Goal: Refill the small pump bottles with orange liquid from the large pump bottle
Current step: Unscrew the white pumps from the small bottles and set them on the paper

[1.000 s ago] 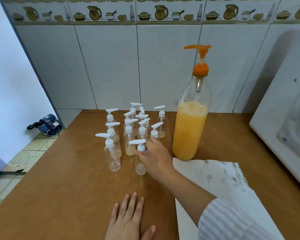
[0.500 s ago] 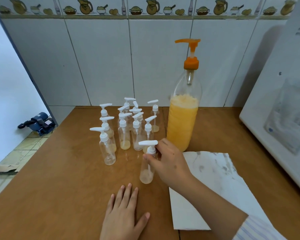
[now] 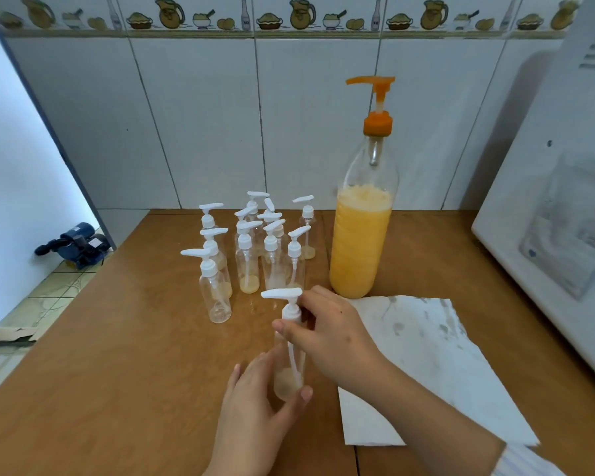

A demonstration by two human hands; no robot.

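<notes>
Small pump bottle (image 3: 289, 359) stands on the bench (image 3: 117, 389), pulled clear of the cluster of small bottles (image 3: 251, 249). My left hand (image 3: 255, 403) curls round its base, thumb in front, to steady it. My right hand (image 3: 330, 331) pinches the white pump collar, likely to unscrew it; the fingers behind are hidden. Only a thin orange residue sits inside. The large pump bottle (image 3: 361, 235) stands just behind, near the stained paper (image 3: 426, 355), handy for filling.

A brown wooden table (image 3: 117, 372) stands against a white tiled wall (image 3: 203, 125) with a jug-patterned border (image 3: 289, 15); pale floor tiles (image 3: 49, 293) lie left.
</notes>
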